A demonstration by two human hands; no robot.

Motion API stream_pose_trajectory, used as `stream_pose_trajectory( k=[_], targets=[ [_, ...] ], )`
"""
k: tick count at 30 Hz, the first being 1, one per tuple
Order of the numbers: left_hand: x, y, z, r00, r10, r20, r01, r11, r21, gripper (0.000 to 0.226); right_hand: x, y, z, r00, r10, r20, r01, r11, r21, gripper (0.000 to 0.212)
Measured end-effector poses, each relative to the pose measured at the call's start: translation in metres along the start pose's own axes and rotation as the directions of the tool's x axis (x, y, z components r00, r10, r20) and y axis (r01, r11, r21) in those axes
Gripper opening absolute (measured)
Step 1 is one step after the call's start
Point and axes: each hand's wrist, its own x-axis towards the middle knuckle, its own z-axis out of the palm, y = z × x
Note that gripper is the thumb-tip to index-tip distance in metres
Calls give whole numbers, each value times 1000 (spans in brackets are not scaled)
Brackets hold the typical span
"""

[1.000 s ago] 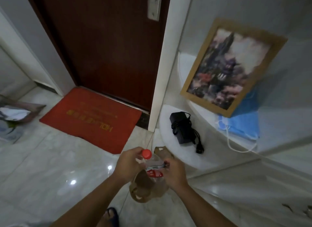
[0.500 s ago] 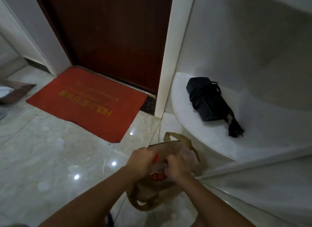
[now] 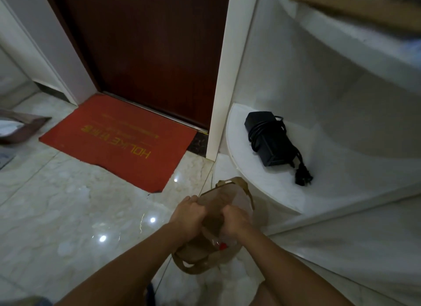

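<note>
A brown paper bag (image 3: 217, 200) with handles stands open on the marble floor next to a low white shelf. My left hand (image 3: 189, 215) grips the left rim of its mouth. My right hand (image 3: 234, 221) is curled down inside the mouth, around a clear plastic bottle (image 3: 222, 245). Only a bit of clear plastic and a red patch of the bottle show under that hand; the rest is hidden in the bag.
A black power adapter (image 3: 271, 141) with its cord wrapped round it lies on the rounded white shelf (image 3: 262, 187). A red doormat (image 3: 114, 141) lies before the dark door (image 3: 148, 55). A picture frame's edge (image 3: 353, 7) shows top right, and packaging (image 3: 16, 128) far left.
The bottle, held above the bag with its red cap showing, has gone down into the bag. Both hands dropped to the bag's mouth. The camera tilted down; the picture frame left view.
</note>
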Motion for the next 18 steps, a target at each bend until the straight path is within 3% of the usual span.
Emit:
stream_pose_trajectory(
  k=[4, 9, 18],
  targets=[
    [-20, 7, -42, 998, -18, 54, 17, 1000, 9, 18, -34, -18, -36, 997, 33, 74, -36, 999, 30, 12],
    [-46, 18, -112, 997, -33, 66, 30, 999, 35, 17, -83, -37, -88, 1000, -8, -24, 10, 998, 62, 6],
    [-129, 57, -291, 978, -184, 103, 200, 964, -174, 17, -213, -78, -215, 999, 32, -3, -32, 999, 7, 27]
  ],
)
